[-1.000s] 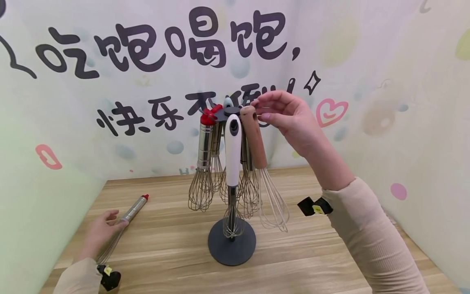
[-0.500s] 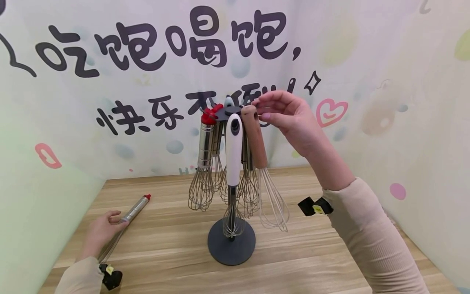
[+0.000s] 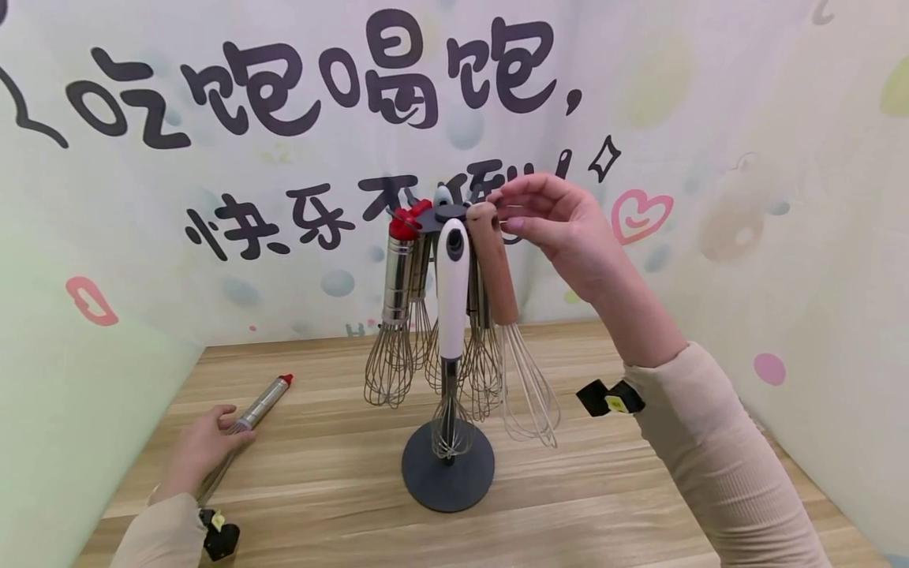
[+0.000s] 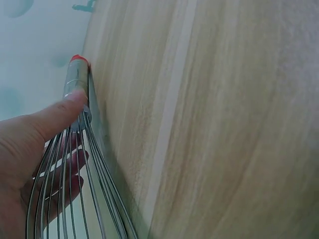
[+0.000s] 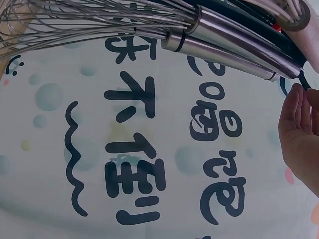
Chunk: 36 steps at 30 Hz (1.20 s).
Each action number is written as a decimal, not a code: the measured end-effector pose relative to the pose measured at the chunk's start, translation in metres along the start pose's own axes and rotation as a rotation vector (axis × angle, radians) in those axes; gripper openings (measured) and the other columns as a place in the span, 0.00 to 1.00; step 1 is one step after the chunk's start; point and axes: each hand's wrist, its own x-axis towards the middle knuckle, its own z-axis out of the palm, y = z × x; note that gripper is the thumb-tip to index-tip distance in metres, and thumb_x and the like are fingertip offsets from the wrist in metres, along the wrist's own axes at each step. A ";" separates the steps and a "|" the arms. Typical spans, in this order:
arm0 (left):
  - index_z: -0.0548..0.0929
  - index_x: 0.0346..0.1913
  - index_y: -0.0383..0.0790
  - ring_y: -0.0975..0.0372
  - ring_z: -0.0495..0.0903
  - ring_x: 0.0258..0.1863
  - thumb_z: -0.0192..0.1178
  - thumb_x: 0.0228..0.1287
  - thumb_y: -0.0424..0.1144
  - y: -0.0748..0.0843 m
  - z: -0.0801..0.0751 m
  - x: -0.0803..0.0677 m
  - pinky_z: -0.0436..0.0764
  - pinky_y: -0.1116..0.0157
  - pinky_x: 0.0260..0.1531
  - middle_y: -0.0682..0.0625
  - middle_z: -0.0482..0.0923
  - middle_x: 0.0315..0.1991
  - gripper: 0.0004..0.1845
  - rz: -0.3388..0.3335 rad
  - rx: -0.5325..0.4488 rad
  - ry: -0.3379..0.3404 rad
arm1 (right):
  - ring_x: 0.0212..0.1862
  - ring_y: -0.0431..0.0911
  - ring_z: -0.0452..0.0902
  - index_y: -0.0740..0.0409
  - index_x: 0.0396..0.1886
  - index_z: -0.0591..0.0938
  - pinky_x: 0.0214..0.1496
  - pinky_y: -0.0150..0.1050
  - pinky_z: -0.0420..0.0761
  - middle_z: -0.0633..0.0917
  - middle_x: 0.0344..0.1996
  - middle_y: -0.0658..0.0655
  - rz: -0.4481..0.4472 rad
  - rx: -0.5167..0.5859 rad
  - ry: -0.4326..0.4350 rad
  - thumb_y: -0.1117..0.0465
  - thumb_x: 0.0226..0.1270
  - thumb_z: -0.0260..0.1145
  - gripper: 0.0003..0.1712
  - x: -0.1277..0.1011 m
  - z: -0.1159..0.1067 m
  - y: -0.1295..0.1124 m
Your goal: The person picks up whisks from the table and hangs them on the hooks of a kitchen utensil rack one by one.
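On the left of the table lies a balloon whisk (image 3: 263, 404) with a steel handle and red tip. My left hand (image 3: 202, 446) holds it at the neck, its thumb (image 4: 60, 114) along the handle's base and the fingers behind the wires. A dark whisk stand (image 3: 447, 489) rises in the middle with several whisks hung round its top. My right hand (image 3: 564, 229) is at the top right of this stand, fingertips at a hook beside the wooden-handled whisk (image 3: 493, 268). In the right wrist view the fingertips meet the dark hook above a steel whisk handle (image 5: 244, 45).
A white-handled whisk (image 3: 452, 300) hangs at the stand's front, and a red-topped steel whisk (image 3: 398, 280) on its left. Behind the wooden table (image 3: 319, 473) stands a printed wall sheet (image 3: 284, 308). Side walls flank the table.
The left hand has shifted slightly to the right, along with the whisk it holds. My right hand and the stand look unmoved.
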 end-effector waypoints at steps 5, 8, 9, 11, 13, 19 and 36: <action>0.64 0.61 0.19 0.32 0.73 0.52 0.62 0.61 0.42 0.003 0.001 -0.002 0.75 0.43 0.45 0.23 0.73 0.53 0.34 0.003 0.019 0.038 | 0.41 0.38 0.83 0.52 0.36 0.83 0.48 0.28 0.81 0.86 0.36 0.48 0.004 -0.005 0.001 0.81 0.61 0.53 0.21 0.001 0.001 0.000; 0.64 0.61 0.20 0.33 0.74 0.51 0.60 0.62 0.39 0.003 0.001 -0.002 0.76 0.44 0.44 0.24 0.74 0.53 0.31 0.004 0.007 0.053 | 0.41 0.38 0.83 0.53 0.36 0.83 0.48 0.28 0.81 0.86 0.36 0.48 0.003 0.001 0.000 0.82 0.61 0.53 0.22 0.001 0.001 0.000; 0.65 0.61 0.20 0.34 0.74 0.51 0.59 0.62 0.39 0.002 0.000 -0.002 0.76 0.45 0.44 0.23 0.73 0.53 0.31 0.005 -0.004 0.057 | 0.41 0.38 0.83 0.53 0.36 0.83 0.48 0.28 0.81 0.86 0.36 0.48 0.002 0.001 0.000 0.82 0.61 0.53 0.22 0.002 0.002 0.000; 0.64 0.62 0.20 0.34 0.75 0.50 0.59 0.63 0.39 0.001 0.000 -0.003 0.77 0.47 0.42 0.22 0.73 0.53 0.31 0.010 -0.037 0.066 | 0.41 0.38 0.83 0.53 0.36 0.83 0.48 0.27 0.81 0.86 0.35 0.48 0.002 0.004 -0.001 0.82 0.61 0.53 0.22 0.002 0.003 0.000; 0.62 0.63 0.21 0.36 0.76 0.50 0.57 0.65 0.39 0.000 -0.002 -0.004 0.79 0.52 0.40 0.22 0.72 0.55 0.31 0.007 -0.087 0.068 | 0.41 0.38 0.83 0.53 0.36 0.83 0.48 0.28 0.81 0.86 0.35 0.48 0.002 0.004 -0.002 0.82 0.61 0.53 0.22 0.003 0.003 0.000; 0.56 0.68 0.23 0.39 0.77 0.49 0.53 0.68 0.43 0.005 -0.010 -0.005 0.75 0.68 0.32 0.23 0.68 0.59 0.35 -0.010 -0.176 0.093 | 0.40 0.38 0.82 0.52 0.36 0.83 0.47 0.27 0.81 0.86 0.35 0.48 0.007 0.003 -0.002 0.82 0.61 0.53 0.23 0.003 0.003 0.001; 0.67 0.67 0.36 0.95 0.63 0.32 0.59 0.65 0.45 0.083 -0.046 -0.011 0.70 0.88 0.29 0.32 0.75 0.57 0.31 0.145 -0.343 0.401 | 0.41 0.39 0.82 0.53 0.37 0.84 0.48 0.26 0.82 0.87 0.35 0.49 0.018 0.048 0.001 0.83 0.61 0.52 0.23 0.000 0.002 0.001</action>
